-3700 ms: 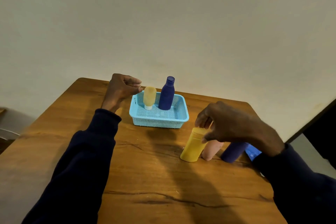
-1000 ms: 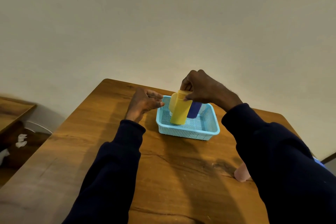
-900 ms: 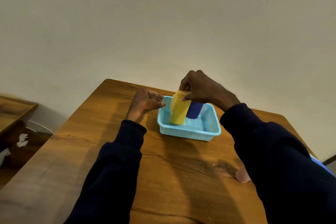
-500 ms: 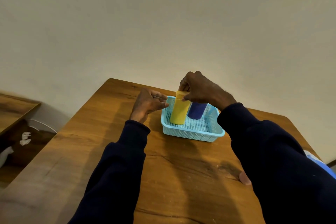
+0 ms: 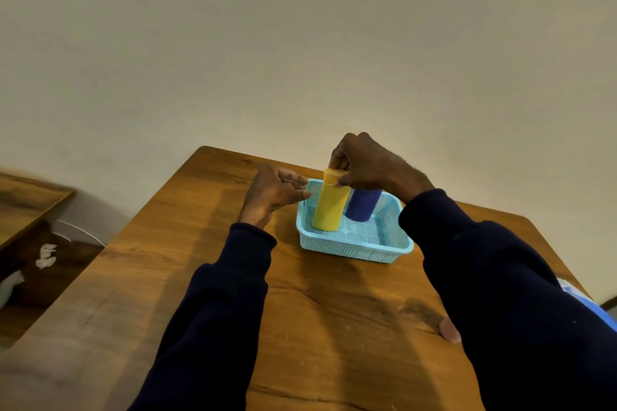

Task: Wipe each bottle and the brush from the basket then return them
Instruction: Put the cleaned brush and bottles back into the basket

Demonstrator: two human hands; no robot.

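Note:
A light blue mesh basket sits at the far middle of the wooden table. A yellow bottle stands upright in its front left corner, and my right hand pinches its cap from above. Just right of it stands a dark blue bottle, its top hidden behind my right hand. My left hand rests beside the basket's left rim, fingers apart and touching the mesh, holding nothing. A pink bottle's end peeks out under my right sleeve. The small pale bottle is hidden.
A blue cloth or item shows at the table's right edge behind my right sleeve. A lower wooden shelf with white crumpled bits lies off the table's left side. A plain wall rises behind the table.
The yellow bottle, taken from the table's right side, has been carried into the basket and lowered until it stands on the basket floor. My left hand stayed at the basket's left rim.

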